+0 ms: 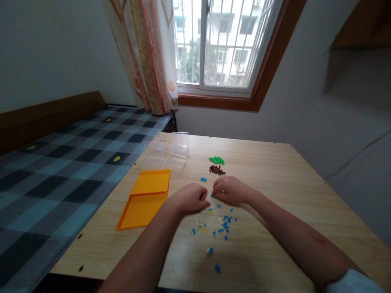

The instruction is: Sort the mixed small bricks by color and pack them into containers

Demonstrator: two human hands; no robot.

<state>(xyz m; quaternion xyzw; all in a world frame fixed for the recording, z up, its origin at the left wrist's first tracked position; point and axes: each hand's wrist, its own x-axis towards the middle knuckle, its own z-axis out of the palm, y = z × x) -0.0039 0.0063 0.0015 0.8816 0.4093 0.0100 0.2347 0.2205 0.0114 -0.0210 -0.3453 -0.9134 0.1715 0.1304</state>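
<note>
on a table (275,175), blue pieces (225,224), hands (192,198) (231,190) — near

Sm. room, pale walls (45,53), daylight thru 1 window (226,44) w/ 2 panes, reddish-brown wood frame (269,61), vert. bars outside; apt. bldg (241,24) & tree (193,61) beyond. Floral curtain (149,53), cream/pink, hangs at window's L side. L: bed (76,150), blk/gray/blue checked sheet, 3 yellow motifs visible, brown wood board (51,110) along far L edge. Ctr: light wood-grain bench (284,179), beside bed, 2 dark holes nr its near L corner. Upper R: brown wood unit (363,28), partly cut off; thin cable (360,156) on R wall.
</note>
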